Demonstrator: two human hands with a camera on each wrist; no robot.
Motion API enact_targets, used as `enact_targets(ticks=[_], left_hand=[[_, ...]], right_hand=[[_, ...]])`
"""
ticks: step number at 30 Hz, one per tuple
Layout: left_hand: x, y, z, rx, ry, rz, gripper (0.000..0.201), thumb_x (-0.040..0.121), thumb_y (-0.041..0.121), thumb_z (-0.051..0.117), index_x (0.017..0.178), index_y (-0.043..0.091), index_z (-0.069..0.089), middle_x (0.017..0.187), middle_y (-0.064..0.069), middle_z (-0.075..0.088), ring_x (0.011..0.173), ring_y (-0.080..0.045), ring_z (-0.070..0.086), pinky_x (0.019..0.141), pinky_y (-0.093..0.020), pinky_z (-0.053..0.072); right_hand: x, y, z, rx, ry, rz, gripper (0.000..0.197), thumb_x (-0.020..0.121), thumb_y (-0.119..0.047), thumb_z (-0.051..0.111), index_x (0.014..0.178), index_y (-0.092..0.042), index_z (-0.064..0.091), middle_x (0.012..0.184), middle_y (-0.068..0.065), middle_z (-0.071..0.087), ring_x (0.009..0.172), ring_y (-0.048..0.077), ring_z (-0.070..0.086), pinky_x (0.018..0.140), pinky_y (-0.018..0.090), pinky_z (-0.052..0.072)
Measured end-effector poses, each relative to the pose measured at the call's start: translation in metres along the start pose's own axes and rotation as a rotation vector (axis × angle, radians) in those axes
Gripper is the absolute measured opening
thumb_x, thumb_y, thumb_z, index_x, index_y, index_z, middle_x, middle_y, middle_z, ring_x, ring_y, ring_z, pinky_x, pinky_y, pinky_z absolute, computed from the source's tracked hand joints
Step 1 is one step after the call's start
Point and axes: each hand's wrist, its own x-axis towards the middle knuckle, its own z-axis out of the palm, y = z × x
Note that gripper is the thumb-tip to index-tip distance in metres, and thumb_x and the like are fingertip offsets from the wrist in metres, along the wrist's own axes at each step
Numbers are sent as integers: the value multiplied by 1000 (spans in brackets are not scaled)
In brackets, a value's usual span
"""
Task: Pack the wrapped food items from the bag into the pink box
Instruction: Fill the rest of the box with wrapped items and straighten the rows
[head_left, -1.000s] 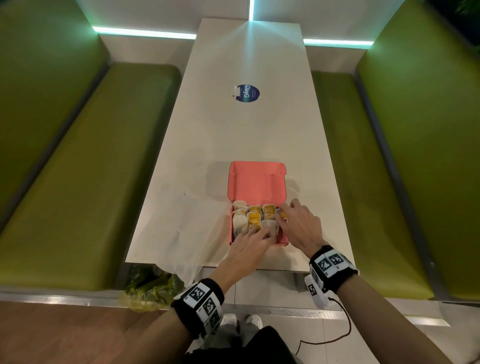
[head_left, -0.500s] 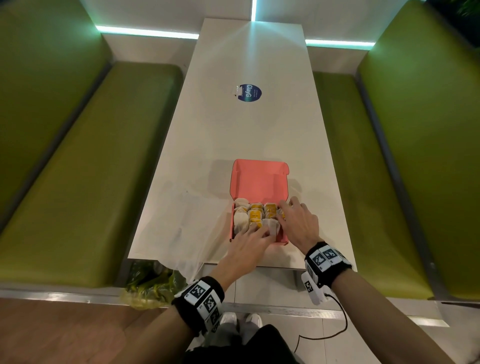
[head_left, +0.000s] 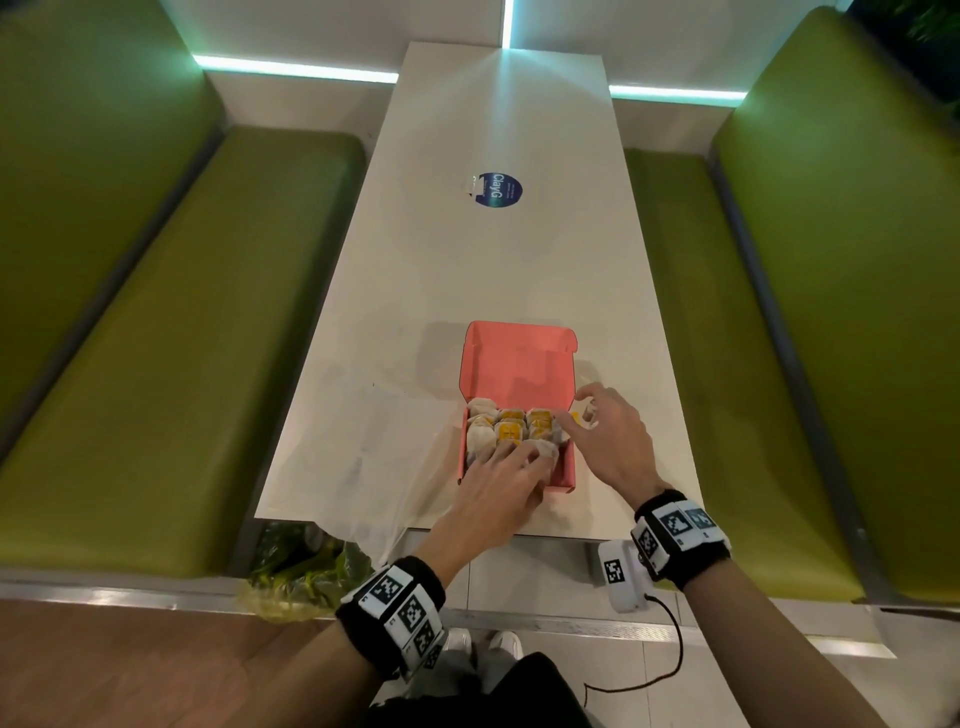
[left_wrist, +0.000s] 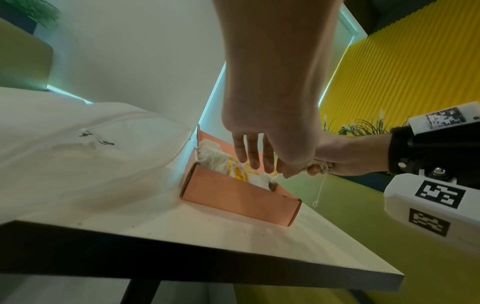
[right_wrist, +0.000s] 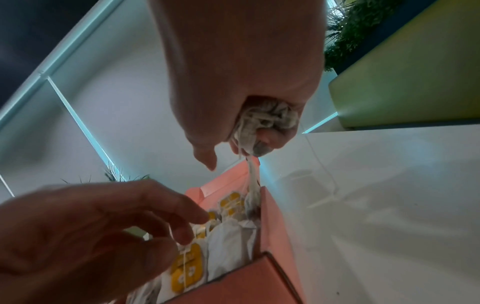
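Observation:
The pink box (head_left: 519, 358) stands open near the table's front edge, its lid raised at the far side. Several wrapped food items (head_left: 506, 431), white paper with yellow labels, fill its base. My left hand (head_left: 524, 460) rests with straight fingers on the nearest items (left_wrist: 215, 162). My right hand (head_left: 579, 415) hovers over the box's right rim and grips a crumpled white wrapped item (right_wrist: 267, 115), whose paper tail and string hang down into the box (right_wrist: 272, 226). The clear plastic bag (head_left: 374, 441) lies flat just left of the box.
A long white table (head_left: 493, 270) runs away from me, with a round blue sticker (head_left: 498, 189) at its middle. Green benches (head_left: 171, 364) flank both sides. A bag of green leaves (head_left: 301, 571) sits below the table's near left corner.
My right hand has lifted a little off the box's right side, holding the wrapped item. My left hand stays on the near items.

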Motion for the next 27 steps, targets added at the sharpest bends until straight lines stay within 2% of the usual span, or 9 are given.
enact_targets(ticks=[3, 6, 14, 18, 21, 23, 25, 27], left_hand=[[3, 1, -2, 5, 4, -17, 30, 94, 29, 43, 118, 20, 58, 116, 0, 62, 103, -25, 57, 84, -41, 49], [2, 2, -1, 2, 15, -24, 37, 96, 33, 30, 115, 20, 59, 113, 1, 63, 101, -24, 57, 83, -41, 49], [-3, 0, 3, -30, 41, -14, 24, 94, 30, 37, 112, 21, 52, 110, 0, 61, 97, -24, 58, 79, -41, 52], [-3, -2, 4, -28, 74, -20, 16, 94, 26, 52, 109, 22, 55, 110, 1, 62, 98, -23, 58, 82, -40, 52], [0, -4, -1, -49, 79, -62, 19, 94, 30, 51, 109, 22, 59, 111, 1, 62, 103, -24, 57, 84, -40, 52], [5, -6, -5, -82, 74, -103, 26, 94, 34, 47, 112, 22, 60, 114, -1, 62, 108, -26, 57, 88, -41, 51], [10, -8, -8, -105, 73, -131, 27, 95, 32, 50, 118, 20, 60, 120, -2, 62, 116, -27, 55, 94, -44, 50], [13, -8, -12, -111, 73, -135, 26, 95, 30, 54, 119, 20, 60, 124, -3, 61, 121, -27, 54, 96, -44, 49]], right_hand=[[-1, 3, 5, -73, -105, 0, 29, 91, -47, 60, 111, -27, 54, 110, -4, 60, 91, 19, 58, 75, 36, 49], [-3, 7, 12, -161, -114, -23, 29, 94, -48, 55, 114, -27, 52, 112, -3, 57, 95, 22, 61, 75, 38, 51], [-4, 7, 19, -355, -102, -120, 30, 100, -42, 49, 118, -20, 57, 105, 2, 52, 89, 24, 60, 68, 37, 53], [-3, 3, 12, -353, -111, -125, 31, 100, -44, 49, 117, -20, 59, 106, 1, 52, 89, 22, 60, 68, 36, 52], [-5, -3, 5, -166, -31, -72, 26, 97, -42, 53, 111, -21, 62, 105, -3, 56, 89, 21, 60, 72, 37, 50], [-7, -7, 1, 117, 73, -58, 19, 99, -33, 53, 101, -19, 65, 97, -3, 61, 85, 18, 59, 74, 37, 49], [-9, -9, -5, 443, 191, 1, 23, 101, -24, 46, 89, -15, 64, 81, 0, 61, 74, 15, 56, 68, 34, 45], [-10, -8, -10, 653, 309, 113, 30, 101, -22, 39, 85, -13, 63, 74, 1, 59, 64, 10, 53, 60, 33, 42]])
